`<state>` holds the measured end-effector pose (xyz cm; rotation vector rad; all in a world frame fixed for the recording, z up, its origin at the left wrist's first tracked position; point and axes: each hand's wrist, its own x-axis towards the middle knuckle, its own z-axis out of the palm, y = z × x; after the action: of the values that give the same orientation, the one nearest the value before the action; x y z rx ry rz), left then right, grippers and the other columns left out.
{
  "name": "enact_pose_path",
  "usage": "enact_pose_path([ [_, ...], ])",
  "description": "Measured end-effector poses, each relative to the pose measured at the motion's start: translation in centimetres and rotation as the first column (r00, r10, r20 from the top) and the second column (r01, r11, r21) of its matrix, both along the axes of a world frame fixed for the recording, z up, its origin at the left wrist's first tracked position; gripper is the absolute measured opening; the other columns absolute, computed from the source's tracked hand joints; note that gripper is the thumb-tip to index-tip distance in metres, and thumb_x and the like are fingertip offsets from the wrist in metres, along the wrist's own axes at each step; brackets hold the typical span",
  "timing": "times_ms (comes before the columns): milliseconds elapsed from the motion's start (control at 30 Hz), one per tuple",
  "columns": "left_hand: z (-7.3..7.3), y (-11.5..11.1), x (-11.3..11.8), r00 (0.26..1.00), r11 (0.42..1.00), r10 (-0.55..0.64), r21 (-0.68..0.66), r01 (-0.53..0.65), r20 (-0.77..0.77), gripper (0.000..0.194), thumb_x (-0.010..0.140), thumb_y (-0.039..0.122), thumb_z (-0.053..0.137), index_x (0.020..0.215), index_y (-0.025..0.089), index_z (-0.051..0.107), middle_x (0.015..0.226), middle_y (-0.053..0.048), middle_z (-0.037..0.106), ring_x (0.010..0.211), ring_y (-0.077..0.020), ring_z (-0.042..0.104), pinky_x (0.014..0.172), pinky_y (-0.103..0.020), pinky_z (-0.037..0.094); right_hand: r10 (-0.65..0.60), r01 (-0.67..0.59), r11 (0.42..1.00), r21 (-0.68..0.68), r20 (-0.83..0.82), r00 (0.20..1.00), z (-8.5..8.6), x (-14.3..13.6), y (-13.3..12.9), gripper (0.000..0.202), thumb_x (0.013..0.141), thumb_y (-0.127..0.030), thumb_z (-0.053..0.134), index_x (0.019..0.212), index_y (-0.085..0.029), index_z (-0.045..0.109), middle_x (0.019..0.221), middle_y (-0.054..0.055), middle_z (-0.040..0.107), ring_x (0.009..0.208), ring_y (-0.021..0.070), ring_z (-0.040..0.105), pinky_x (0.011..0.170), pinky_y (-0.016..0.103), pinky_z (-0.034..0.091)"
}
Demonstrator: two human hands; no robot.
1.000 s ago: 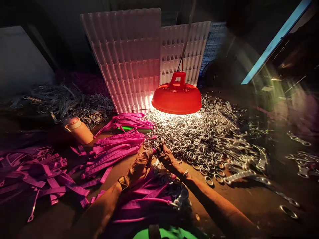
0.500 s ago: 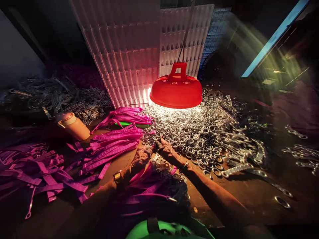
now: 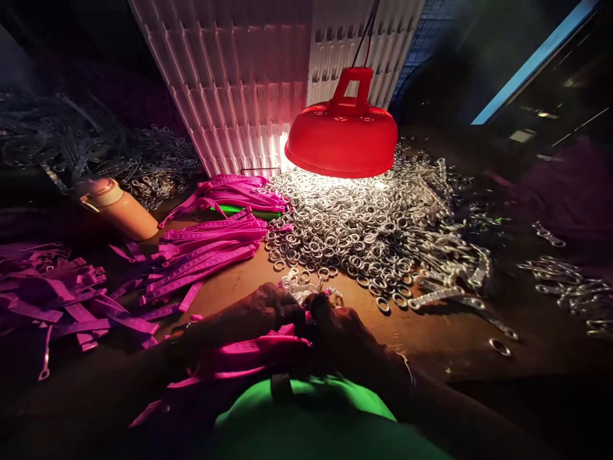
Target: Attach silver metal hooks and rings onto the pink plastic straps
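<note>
Close to my body, my left hand (image 3: 275,308) and my right hand (image 3: 338,326) meet at the fingertips, both closed and in deep shadow. A bit of pink strap (image 3: 308,315) shows between the fingers; most of it is hidden. Just beyond the fingertips lies a small group of metal rings (image 3: 302,286). Below the hands, a bunch of pink straps (image 3: 261,348) rests near the green cloth (image 3: 306,421) at my lap. Farther off spreads a large heap of silvery metal rings (image 3: 345,230), under a red lamp (image 3: 341,137).
To the left are stacked pink straps (image 3: 211,246), a looser pink pile (image 3: 81,300) and an orange bottle (image 3: 122,207). A green strip (image 3: 244,212) pokes out among the straps. Ribbed white panels (image 3: 239,96) stand behind. Chained rings (image 3: 569,294) lie at the right.
Both hands have drawn back from the edge of the ring heap toward my body, staying together. The view has tilted down, and the pink straps near my lap have shifted.
</note>
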<state>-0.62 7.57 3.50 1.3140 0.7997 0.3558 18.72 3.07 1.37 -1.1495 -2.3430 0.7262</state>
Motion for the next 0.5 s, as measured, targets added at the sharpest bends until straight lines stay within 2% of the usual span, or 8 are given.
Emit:
enact_pose_path([
  [133,-1.2,-2.9,0.7,0.967,0.967,0.176,-0.216,-0.135,0.185,0.033,0.076,0.043,0.068,0.07,0.01,0.064,0.069,-0.003,0.058,0.067,-0.0118,0.052,0.062,-0.023,0.042,-0.04,0.034,0.995,-0.092,-0.065,0.997,-1.6,0.3,-1.5,0.013,0.09,-0.022,0.04,0.102,-0.017,0.04,0.068,0.001,0.059,0.051,0.0091,0.043,0.048,0.023,0.023],
  [233,-1.0,-4.0,1.4,0.931,0.901,0.3,-0.383,-0.205,0.208,0.038,0.064,0.047,0.077,0.072,0.012,0.068,0.072,-0.004,0.063,0.071,-0.0151,0.058,0.068,-0.027,0.048,-0.065,0.02,0.969,-0.246,-0.173,0.983,-1.8,0.1,-1.7,0.026,0.089,-0.029,0.046,0.109,-0.016,0.036,0.068,0.0,0.058,0.051,0.0083,0.04,0.046,0.021,0.024],
  [300,-0.8,-4.3,1.6,0.923,0.874,0.332,-0.433,-0.222,0.197,0.038,0.06,0.046,0.08,0.067,0.011,0.067,0.067,-0.004,0.064,0.067,-0.015,0.059,0.065,-0.026,0.048,-0.052,-0.021,0.946,-0.325,-0.214,0.975,-1.5,-0.1,-1.6,0.029,0.086,-0.033,0.05,0.106,-0.015,0.038,0.07,0.001,0.058,0.052,0.0084,0.04,0.045,0.02,0.026],
  [367,-1.0,-4.2,1.6,0.922,0.87,0.33,-0.444,-0.214,0.201,0.035,0.065,0.043,0.078,0.067,0.01,0.066,0.065,-0.004,0.063,0.062,-0.0134,0.059,0.061,-0.024,0.047,-0.029,-0.053,0.933,-0.356,-0.22,0.975,-1.0,-0.2,-1.3,0.023,0.087,-0.033,0.046,0.099,-0.014,0.04,0.071,0.003,0.058,0.055,0.0089,0.041,0.046,0.02,0.029],
  [500,-2.0,-4.0,1.3,0.932,0.88,0.31,-0.427,-0.207,0.188,0.039,0.073,0.044,0.071,0.063,0.009,0.057,0.058,-0.002,0.054,0.052,-0.009,0.049,0.05,-0.02,0.037,0.052,-0.099,0.954,-0.284,-0.168,0.984,-0.5,-0.2,-0.8,0.018,0.085,-0.026,0.042,0.098,-0.014,0.041,0.072,0.004,0.056,0.058,0.0105,0.041,0.05,0.022,0.031],
])
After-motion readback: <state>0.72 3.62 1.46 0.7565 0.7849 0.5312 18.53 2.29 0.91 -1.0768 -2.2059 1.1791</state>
